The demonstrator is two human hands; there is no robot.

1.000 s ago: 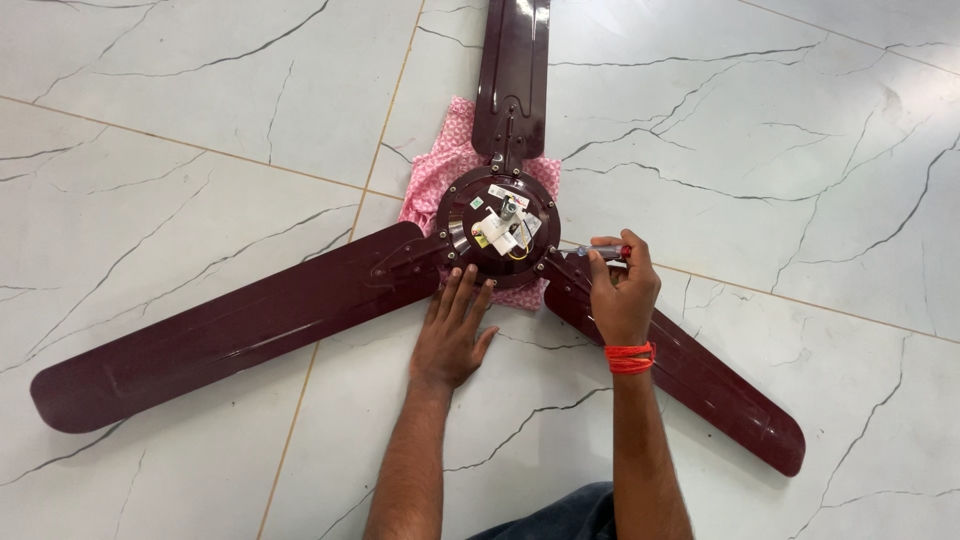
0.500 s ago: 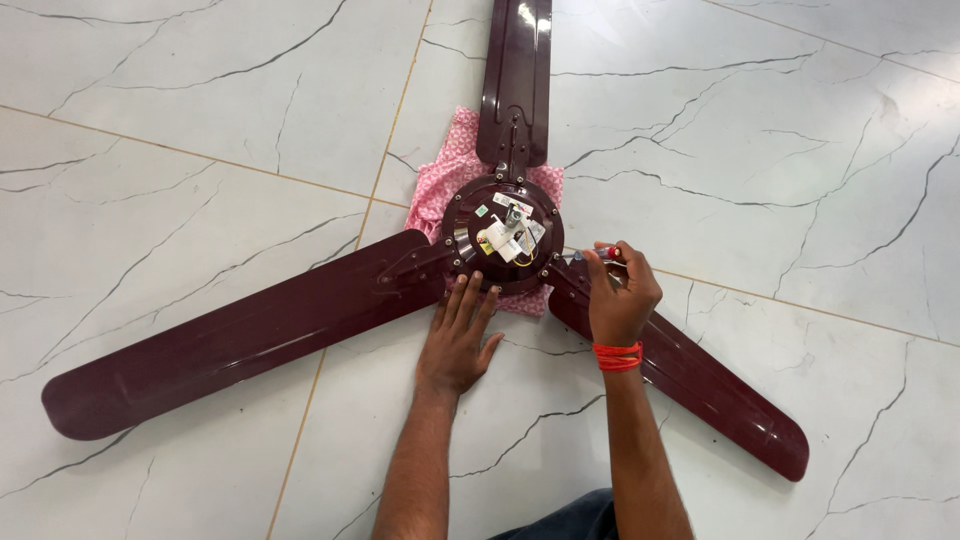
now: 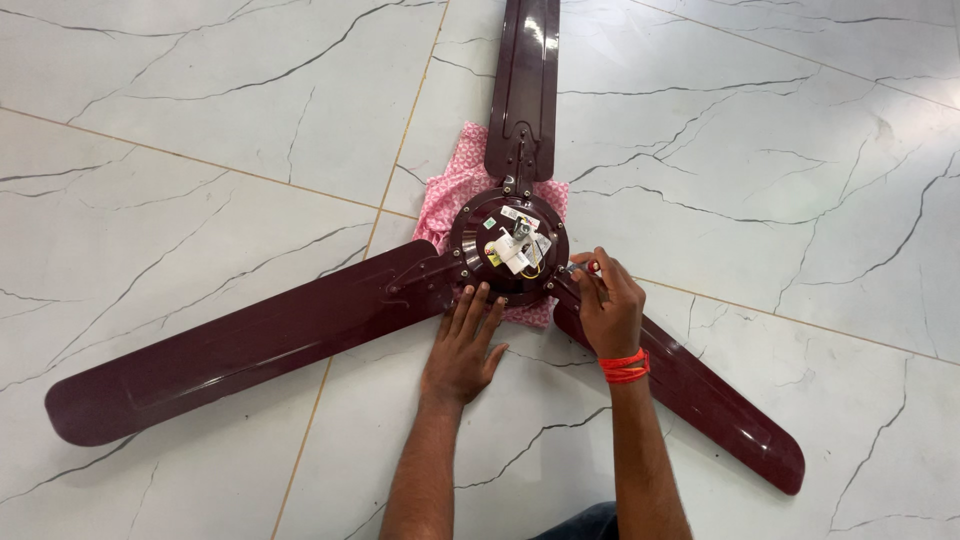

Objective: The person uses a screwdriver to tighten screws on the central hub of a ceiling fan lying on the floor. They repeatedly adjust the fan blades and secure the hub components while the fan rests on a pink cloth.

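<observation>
Head view: looking straight down at a floor scene, own forearms entering from the near edge.
Ceiling fan (image 3: 508, 250): dark maroon, three blades, lying flat on the floor with the motor hub at centre frame.
Hub: round, maroon, topped with white wiring parts (image 3: 515, 248) and a bit of yellow wire.
Blades: one running far toward the top edge, one stretching left and near, one running right and near.
Cloth (image 3: 452, 195): pink, patterned, tucked under the hub, showing on the far-left side and a little at the near edge.
Left hand (image 3: 462, 345): open, palm down, fingers spread, fingertips touching the near rim of the hub beside the root of the left blade.
Right hand (image 3: 608, 305): closed, gripping a small tool (image 3: 582, 268) with a red handle part, held at the right rim of the hub where the right blade joins.
Tool kind: too small to tell.
Wristband (image 3: 624, 365): orange-red thread wound around the right wrist.
Floor (image 3: 200, 140): glossy white marble-look tiles with dark veins and thin tan grout lines.
Near edge: a patch of dark blue fabric (image 3: 585, 524) between the forearms.
</observation>
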